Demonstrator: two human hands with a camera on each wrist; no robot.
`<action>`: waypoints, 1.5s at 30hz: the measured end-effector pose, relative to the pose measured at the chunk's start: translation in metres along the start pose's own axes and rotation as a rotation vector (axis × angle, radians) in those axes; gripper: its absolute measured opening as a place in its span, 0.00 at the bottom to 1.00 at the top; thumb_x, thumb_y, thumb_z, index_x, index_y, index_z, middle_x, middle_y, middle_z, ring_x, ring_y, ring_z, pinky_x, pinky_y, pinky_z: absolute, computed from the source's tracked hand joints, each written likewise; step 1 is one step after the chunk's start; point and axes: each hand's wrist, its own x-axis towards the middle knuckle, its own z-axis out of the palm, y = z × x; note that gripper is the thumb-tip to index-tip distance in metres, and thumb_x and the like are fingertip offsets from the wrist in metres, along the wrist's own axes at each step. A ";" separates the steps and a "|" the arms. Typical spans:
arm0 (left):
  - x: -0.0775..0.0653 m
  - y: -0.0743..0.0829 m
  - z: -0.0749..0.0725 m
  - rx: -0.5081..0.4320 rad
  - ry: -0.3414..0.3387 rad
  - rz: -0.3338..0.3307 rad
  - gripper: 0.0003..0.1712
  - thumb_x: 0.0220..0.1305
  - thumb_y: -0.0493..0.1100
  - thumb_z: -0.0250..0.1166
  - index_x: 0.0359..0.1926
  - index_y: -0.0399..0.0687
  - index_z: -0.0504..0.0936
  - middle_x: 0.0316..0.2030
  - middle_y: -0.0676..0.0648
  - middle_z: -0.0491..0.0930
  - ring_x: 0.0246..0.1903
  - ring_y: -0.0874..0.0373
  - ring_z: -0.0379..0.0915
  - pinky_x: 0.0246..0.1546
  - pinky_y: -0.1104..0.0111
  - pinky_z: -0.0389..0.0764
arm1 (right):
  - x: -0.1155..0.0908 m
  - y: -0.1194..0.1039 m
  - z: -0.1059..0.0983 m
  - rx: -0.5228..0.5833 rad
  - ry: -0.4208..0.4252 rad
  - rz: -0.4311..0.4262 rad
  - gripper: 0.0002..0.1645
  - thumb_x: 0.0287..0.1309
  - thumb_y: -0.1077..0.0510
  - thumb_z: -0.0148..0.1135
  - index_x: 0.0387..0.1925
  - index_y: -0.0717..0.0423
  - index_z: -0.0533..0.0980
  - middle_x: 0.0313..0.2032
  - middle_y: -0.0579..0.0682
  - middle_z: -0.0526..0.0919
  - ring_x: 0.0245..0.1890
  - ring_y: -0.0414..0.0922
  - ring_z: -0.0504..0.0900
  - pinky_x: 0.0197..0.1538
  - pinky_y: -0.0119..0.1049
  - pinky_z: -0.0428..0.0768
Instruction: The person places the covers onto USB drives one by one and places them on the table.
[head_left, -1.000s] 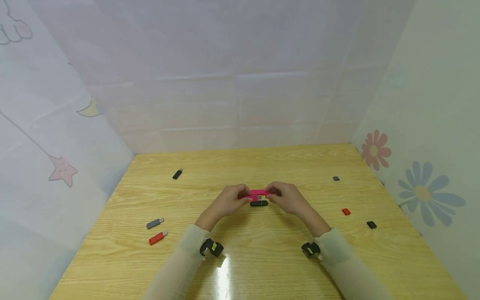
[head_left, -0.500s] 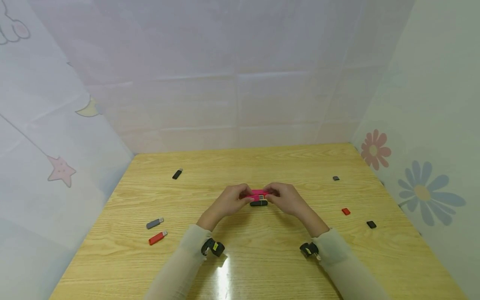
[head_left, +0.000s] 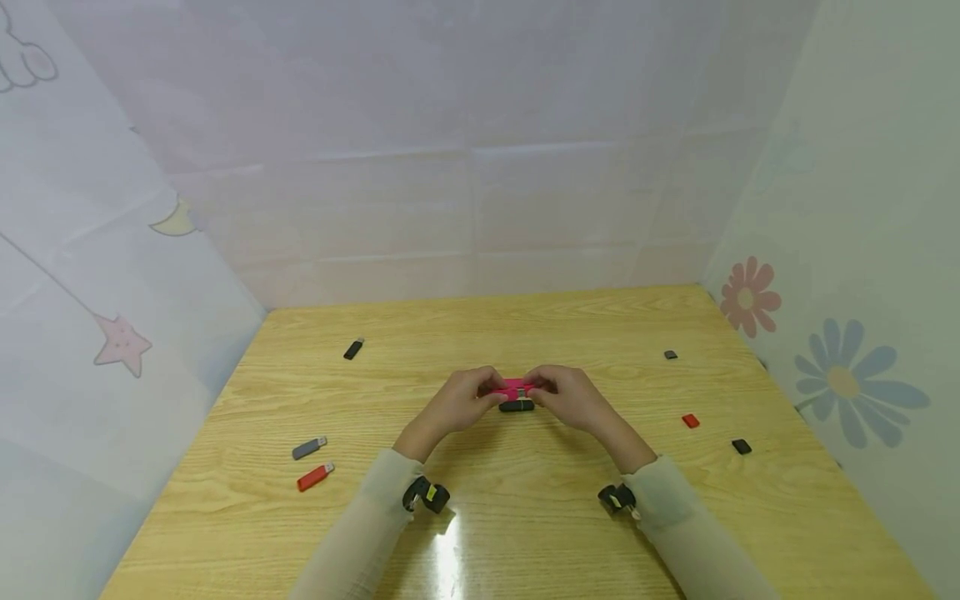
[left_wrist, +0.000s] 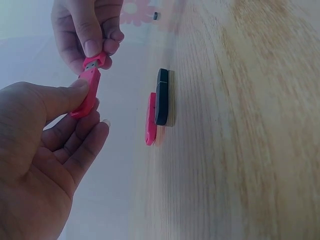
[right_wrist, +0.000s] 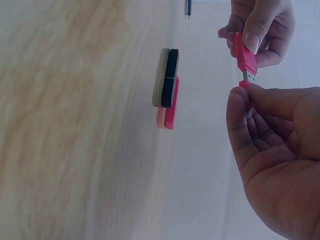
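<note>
Left hand point(head_left: 453, 406): thumb and fingers pinch the body of a pink USB stick point(left_wrist: 91, 87), held above the wooden table point(head_left: 525, 533).
Right hand point(head_left: 577, 400): I see thumb and fingertips pinching its small pink cap point(left_wrist: 96, 59).
Metal plug point(left_wrist: 92, 65): partly bare between body and cap; I'd keep both in one straight line, moving only along it, without twisting.
Black stick point(left_wrist: 161, 97) and second pink stick point(left_wrist: 150, 120): lying close together below; I'd keep the knuckles clear of them.
Red stick point(head_left: 313, 477): uncapped, well off to the left.
</note>
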 end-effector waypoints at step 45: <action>0.003 0.007 0.004 -0.002 0.000 0.002 0.06 0.72 0.43 0.64 0.46 0.48 0.82 0.39 0.53 0.86 0.36 0.65 0.81 0.39 0.72 0.81 | 0.005 -0.009 0.007 -0.003 -0.025 0.020 0.08 0.68 0.63 0.63 0.46 0.57 0.83 0.37 0.55 0.87 0.29 0.45 0.83 0.34 0.35 0.79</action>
